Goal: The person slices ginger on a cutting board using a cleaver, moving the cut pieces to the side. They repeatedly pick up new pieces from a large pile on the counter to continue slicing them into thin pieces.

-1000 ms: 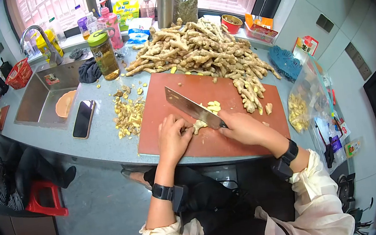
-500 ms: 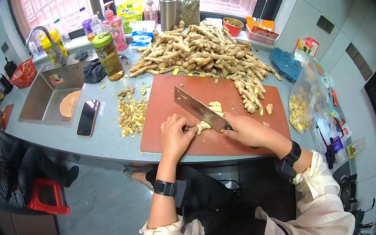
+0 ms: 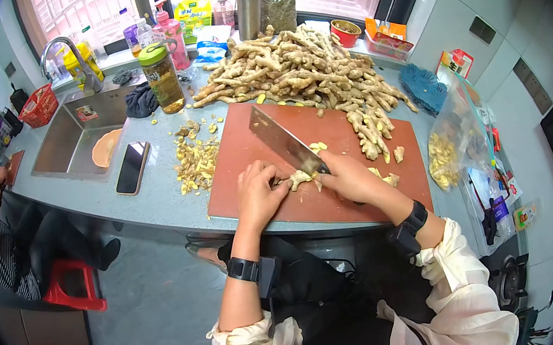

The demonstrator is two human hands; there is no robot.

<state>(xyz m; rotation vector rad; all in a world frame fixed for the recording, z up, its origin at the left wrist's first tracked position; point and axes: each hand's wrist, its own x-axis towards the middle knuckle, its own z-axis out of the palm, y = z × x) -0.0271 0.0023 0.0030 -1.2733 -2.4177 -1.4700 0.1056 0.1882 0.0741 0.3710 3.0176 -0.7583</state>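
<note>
Head view: left hand (image 3: 258,192) presses a ginger piece (image 3: 300,179) on the red cutting board (image 3: 249,176), fingers curled on it; right hand (image 3: 350,178) is clenched round the cleaver (image 3: 284,141) handle, blade tilted w/ its edge at the piece. Big ginger pile (image 3: 298,72) lies behind the board on the bench (image 3: 155,202), peel scraps (image 3: 197,160) and a phone (image 3: 133,167) to the left, near the sink (image 3: 70,140).

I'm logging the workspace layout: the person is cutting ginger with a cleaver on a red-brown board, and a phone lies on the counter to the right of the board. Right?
Not quite. The head view shows the phone lying left of the board, near the sink. The rest holds: the right hand holds the cleaver and the left hand steadies the ginger piece.
</note>
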